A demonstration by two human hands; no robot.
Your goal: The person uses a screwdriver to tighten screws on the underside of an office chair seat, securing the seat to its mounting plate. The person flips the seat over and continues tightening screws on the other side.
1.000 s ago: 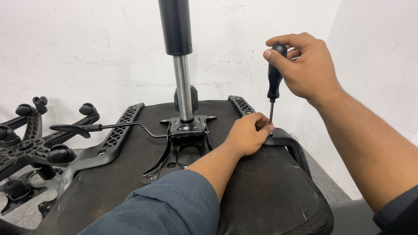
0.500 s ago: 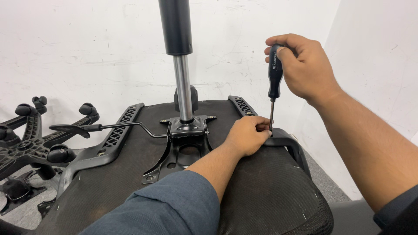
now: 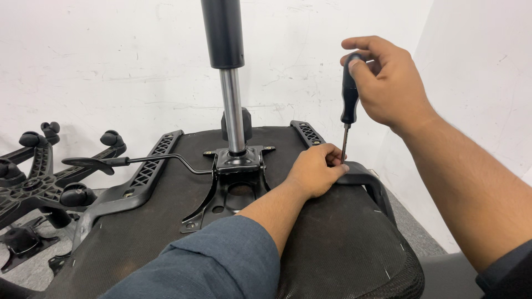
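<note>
An upturned office chair seat (image 3: 338, 249) with black mesh fabric lies in front of me. A black metal mechanism plate (image 3: 235, 177) is fixed at its middle, and a gas lift cylinder (image 3: 228, 77) stands upright from it. My right hand (image 3: 388, 83) grips a black-handled screwdriver (image 3: 349, 99), held upright with its tip down at the right armrest bracket (image 3: 363, 177). My left hand (image 3: 317, 169) rests on the seat and pinches at the screwdriver's tip, where a screw may sit; it is too small to tell.
A black armrest bracket (image 3: 149, 166) runs along the seat's left side, with a lever rod (image 3: 138, 160) reaching out from the mechanism. A black star base with castors (image 3: 39, 177) lies on the floor at left. White walls stand close behind and to the right.
My right hand has turned the screwdriver handle slightly, shifting its grip. My left hand stays at the tip on the armrest bracket.
</note>
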